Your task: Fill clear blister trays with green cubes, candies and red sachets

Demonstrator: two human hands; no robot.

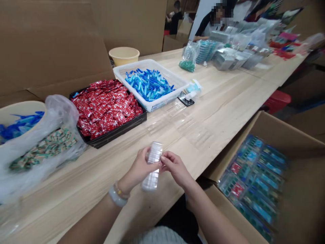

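Note:
My left hand [139, 167] is wrapped round a long clear plastic tray [151, 180] with ribbed sections, tilted above the wooden table [129, 149]. On the tray's right edge, the thumb and fingers of my right hand [175, 166] are pinched together. Beyond my hands, several clear plastic pieces [181, 118] lie flat on the tabletop. A black box [122, 127] full of red printed packets [106, 106] stands to the upper left. Touching it is a white basket [162, 103] of blue pen-like pieces [148, 84].
At left are a bowl [38, 105] of blue pieces and a plastic bag [61, 108] of small green-beige pieces. A carton [228, 161] with filled packs stands at right. A person [203, 28] sits behind stacked trays [225, 57]. A cream bowl [124, 56] stands farther back.

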